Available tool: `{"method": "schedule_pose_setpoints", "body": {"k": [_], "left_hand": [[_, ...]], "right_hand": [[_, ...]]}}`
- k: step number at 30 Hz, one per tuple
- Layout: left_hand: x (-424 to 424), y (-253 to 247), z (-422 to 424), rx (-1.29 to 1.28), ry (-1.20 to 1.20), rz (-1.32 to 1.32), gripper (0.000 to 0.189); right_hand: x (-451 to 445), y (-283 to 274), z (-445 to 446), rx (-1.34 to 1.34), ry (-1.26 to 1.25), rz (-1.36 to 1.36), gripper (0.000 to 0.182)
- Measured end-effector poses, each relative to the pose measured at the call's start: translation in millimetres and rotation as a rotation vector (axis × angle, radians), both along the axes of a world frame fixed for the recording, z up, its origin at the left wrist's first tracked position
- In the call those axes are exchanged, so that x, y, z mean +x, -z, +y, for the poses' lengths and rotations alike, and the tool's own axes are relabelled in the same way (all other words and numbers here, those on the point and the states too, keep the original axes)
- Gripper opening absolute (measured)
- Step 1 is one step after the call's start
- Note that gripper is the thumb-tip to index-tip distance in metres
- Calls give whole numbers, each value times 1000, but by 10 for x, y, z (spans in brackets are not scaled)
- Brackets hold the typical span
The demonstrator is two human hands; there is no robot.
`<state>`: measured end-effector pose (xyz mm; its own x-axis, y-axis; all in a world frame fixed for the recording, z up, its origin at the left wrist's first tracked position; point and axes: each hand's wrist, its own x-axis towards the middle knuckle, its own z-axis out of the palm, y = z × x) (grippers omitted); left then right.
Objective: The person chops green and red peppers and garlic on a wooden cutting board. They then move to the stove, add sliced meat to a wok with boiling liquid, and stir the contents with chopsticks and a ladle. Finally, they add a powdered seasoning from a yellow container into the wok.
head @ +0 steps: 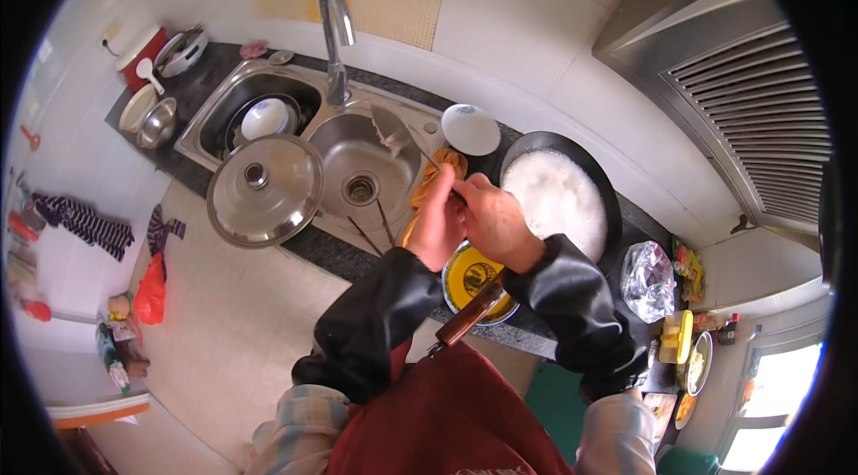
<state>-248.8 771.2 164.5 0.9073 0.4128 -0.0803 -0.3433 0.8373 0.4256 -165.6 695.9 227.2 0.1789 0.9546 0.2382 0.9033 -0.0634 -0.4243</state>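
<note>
Both hands meet over the counter between the sink and a black wok (556,193) of white, frothy liquid. My right hand (496,220) is closed on the handle of a metal spatula (395,130), whose blade, with pale residue on it, hangs over the right basin (335,140). Against the handle lies my left hand (439,220); its palm side is partly hidden, so its hold cannot be told. An orange cloth (422,193) lies behind the hands. Below them is a yellow bowl (462,280), with the wok's wooden handle (472,311) crossing over it. Chopsticks (365,234) rest near the sink's front edge.
A steel lid (268,207) covers part of the sink's front edge. Bowls (266,118) fill the left basin, below the faucet (335,39). A white plate (471,130) stands behind the cloth. Right of the wok are a crumpled clear plastic bag (648,280) and a yellow container (676,337).
</note>
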Motion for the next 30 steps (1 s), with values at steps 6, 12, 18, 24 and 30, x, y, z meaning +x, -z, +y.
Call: {"method": "schedule_pose_setpoints", "body": {"k": [6, 12, 18, 24, 30], "left_hand": [[-409, 202, 225, -85, 131, -72, 60], [-587, 188, -61, 3, 146, 101, 60], [-963, 389, -363, 317, 384, 323, 60], [-948, 175, -727, 460, 622, 317, 46], [-921, 219, -1014, 396, 545, 322, 25]], "right_hand": [[-2, 274, 203, 75, 25, 232, 32], [138, -98, -508, -23, 254, 1112, 34], [487, -564, -1670, 137, 500, 1101, 43], [960, -846, -2649, -27, 745, 745, 37], [1252, -1065, -2839, -265, 811, 395, 29]]}}
